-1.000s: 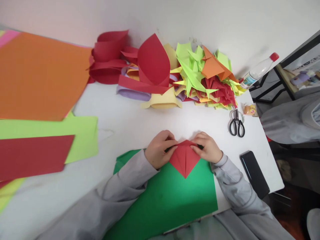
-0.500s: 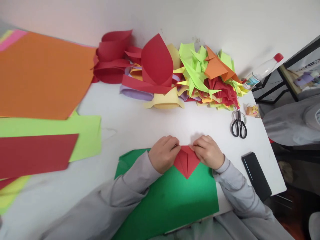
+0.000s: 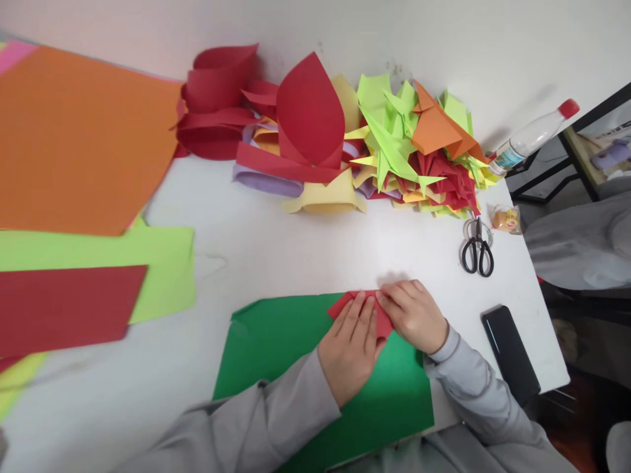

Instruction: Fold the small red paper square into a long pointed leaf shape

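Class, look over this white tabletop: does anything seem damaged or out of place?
Yes: on the green rectangular paper sheet, the upper left corner looks creased and bent, unlike the straighter right edge.

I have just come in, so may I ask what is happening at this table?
A person is handling a small folded red paper on a green sheet. The left hand lies over it with fingers stretched out, while the right hand holds its upper right edge. Black-handled scissors and a dark phone lie off to the right, untouched.
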`<control>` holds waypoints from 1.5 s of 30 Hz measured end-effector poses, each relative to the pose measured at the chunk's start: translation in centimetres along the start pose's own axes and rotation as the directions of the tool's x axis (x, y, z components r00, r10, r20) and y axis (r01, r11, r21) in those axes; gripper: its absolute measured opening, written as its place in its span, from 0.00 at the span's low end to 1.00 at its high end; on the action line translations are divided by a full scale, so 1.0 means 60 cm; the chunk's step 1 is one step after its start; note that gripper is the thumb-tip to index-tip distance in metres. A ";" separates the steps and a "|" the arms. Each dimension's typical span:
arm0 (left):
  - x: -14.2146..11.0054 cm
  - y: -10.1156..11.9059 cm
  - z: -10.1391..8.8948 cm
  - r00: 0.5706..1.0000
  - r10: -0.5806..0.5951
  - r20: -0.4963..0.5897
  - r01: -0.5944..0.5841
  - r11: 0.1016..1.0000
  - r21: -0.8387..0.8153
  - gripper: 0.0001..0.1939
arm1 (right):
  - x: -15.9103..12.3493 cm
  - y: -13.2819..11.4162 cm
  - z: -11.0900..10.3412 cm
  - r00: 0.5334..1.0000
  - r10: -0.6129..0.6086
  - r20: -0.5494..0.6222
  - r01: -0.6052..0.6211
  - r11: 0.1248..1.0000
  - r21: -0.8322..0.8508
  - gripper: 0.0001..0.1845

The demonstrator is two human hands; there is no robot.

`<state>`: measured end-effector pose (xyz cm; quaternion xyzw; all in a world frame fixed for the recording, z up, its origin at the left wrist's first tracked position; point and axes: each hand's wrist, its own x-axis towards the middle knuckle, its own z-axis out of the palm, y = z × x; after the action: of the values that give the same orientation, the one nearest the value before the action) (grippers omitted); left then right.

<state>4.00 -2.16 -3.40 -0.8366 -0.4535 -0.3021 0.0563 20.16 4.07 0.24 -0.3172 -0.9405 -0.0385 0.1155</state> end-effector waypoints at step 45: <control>0.026 -0.020 -0.026 0.962 0.005 0.271 -0.001 1.000 -0.016 0.22 | -0.018 0.017 0.004 0.870 0.484 0.093 -0.492 0.844 0.213 0.26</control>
<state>2.95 -0.89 -1.45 -0.8712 -0.4534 -0.1880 -0.0123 21.55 4.31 -0.23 -0.5307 -0.8289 0.1069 0.1407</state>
